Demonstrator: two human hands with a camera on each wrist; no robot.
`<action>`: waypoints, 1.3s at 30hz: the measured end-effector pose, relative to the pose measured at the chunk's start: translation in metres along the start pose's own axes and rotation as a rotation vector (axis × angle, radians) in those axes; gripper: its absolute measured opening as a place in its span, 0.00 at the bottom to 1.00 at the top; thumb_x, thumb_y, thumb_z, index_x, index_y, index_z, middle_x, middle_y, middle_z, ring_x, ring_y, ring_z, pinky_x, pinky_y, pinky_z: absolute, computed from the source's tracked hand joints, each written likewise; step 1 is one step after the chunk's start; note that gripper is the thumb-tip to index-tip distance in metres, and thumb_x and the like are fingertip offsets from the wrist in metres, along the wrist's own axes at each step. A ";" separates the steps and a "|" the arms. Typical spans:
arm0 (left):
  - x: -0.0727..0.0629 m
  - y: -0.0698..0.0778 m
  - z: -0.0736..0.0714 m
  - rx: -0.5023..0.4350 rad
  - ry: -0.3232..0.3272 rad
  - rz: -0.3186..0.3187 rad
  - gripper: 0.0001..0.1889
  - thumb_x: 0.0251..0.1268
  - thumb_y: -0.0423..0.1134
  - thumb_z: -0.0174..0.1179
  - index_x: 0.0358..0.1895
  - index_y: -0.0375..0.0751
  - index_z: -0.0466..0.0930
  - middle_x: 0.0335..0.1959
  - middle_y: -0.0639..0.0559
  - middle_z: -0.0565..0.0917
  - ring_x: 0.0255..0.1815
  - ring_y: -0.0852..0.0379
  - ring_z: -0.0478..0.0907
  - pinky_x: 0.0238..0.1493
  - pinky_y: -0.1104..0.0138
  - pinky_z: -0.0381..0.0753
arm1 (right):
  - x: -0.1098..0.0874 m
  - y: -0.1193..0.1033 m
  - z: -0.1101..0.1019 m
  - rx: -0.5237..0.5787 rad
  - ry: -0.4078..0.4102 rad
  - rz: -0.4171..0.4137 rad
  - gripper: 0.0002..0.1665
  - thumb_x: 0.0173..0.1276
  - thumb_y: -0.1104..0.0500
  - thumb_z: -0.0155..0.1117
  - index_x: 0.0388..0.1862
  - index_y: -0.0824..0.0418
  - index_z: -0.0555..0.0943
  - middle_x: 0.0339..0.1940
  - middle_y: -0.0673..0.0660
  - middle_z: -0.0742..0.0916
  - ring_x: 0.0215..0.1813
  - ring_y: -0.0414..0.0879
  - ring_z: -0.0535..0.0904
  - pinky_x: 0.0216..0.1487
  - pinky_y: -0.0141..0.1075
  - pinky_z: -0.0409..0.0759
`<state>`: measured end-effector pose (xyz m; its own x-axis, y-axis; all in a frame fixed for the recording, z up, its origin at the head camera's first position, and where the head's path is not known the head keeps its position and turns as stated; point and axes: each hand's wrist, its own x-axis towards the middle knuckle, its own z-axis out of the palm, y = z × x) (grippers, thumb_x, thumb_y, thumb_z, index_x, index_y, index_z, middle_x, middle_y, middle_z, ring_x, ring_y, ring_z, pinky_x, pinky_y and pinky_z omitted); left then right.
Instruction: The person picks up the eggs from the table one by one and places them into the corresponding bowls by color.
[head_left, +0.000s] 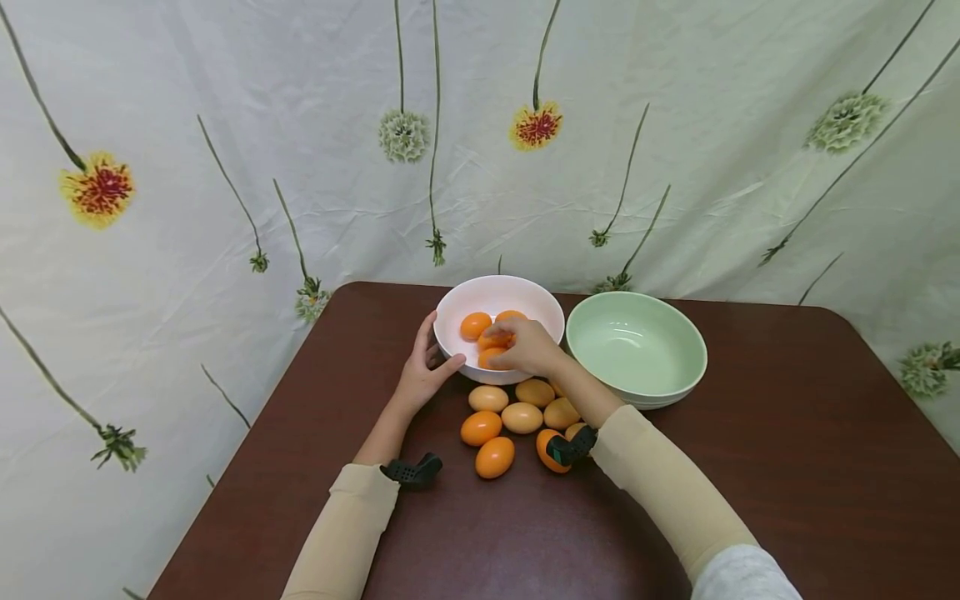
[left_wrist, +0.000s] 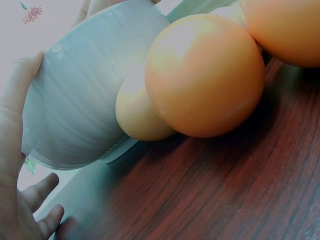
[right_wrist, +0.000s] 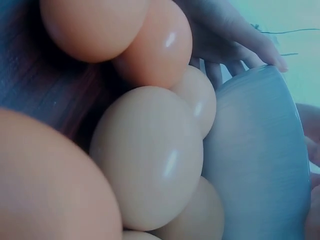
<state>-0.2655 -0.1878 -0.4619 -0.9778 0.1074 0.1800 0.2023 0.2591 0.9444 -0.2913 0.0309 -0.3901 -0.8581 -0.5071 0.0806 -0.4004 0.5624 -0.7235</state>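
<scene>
A white bowl (head_left: pixel 450 304) stands near the table's back edge with several orange eggs (head_left: pixel 475 325) inside. My left hand (head_left: pixel 420 375) holds its left side, thumb at the near rim and fingers round the outer wall. Over the inside of the bowl, my right hand (head_left: pixel 531 346) has its thumb and fingers curled about an orange egg (head_left: pixel 491 340). In the right wrist view the bowl's wall (right_wrist: pixel 255 150) covers most of that hand. Close in front of the bowl lie several pale brown eggs (head_left: pixel 488 398) and orange eggs (head_left: pixel 495 457).
A green bowl (head_left: pixel 637 346) stands right of the white one, with nothing seen inside. The right forearm passes over some eggs and hides part of them. A flower-printed cloth (head_left: pixel 337 125) hangs behind the dark brown table (head_left: pixel 787 417).
</scene>
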 end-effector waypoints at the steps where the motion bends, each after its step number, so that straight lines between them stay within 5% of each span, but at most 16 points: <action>1: -0.002 0.005 0.000 -0.004 -0.005 -0.001 0.46 0.66 0.40 0.62 0.79 0.51 0.40 0.79 0.44 0.47 0.72 0.37 0.59 0.68 0.45 0.59 | 0.000 0.001 0.000 0.031 0.009 -0.004 0.21 0.57 0.63 0.73 0.51 0.65 0.83 0.50 0.59 0.85 0.53 0.52 0.78 0.55 0.42 0.77; 7: -0.013 0.031 -0.001 0.004 -0.013 0.005 0.45 0.66 0.37 0.61 0.79 0.41 0.40 0.78 0.38 0.48 0.71 0.34 0.60 0.67 0.44 0.61 | -0.004 0.004 -0.005 0.274 0.006 -0.041 0.29 0.60 0.67 0.70 0.61 0.70 0.76 0.57 0.65 0.81 0.57 0.57 0.78 0.58 0.43 0.76; 14: -0.013 0.032 -0.001 -0.029 -0.022 0.004 0.45 0.66 0.35 0.60 0.79 0.43 0.40 0.78 0.39 0.48 0.72 0.36 0.58 0.67 0.44 0.60 | -0.012 0.006 -0.011 0.460 -0.011 -0.059 0.29 0.63 0.68 0.67 0.62 0.73 0.73 0.60 0.71 0.78 0.58 0.62 0.77 0.50 0.40 0.81; 39: -0.014 0.034 0.001 0.004 -0.005 -0.021 0.45 0.67 0.39 0.61 0.79 0.45 0.40 0.79 0.41 0.47 0.72 0.35 0.58 0.68 0.46 0.60 | -0.071 0.015 -0.026 0.568 0.022 -0.120 0.24 0.65 0.70 0.65 0.59 0.75 0.75 0.56 0.75 0.79 0.57 0.64 0.77 0.51 0.36 0.80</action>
<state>-0.2447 -0.1798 -0.4330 -0.9815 0.1068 0.1591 0.1824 0.2649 0.9469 -0.2444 0.0925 -0.3893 -0.8265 -0.5283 0.1946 -0.2652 0.0604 -0.9623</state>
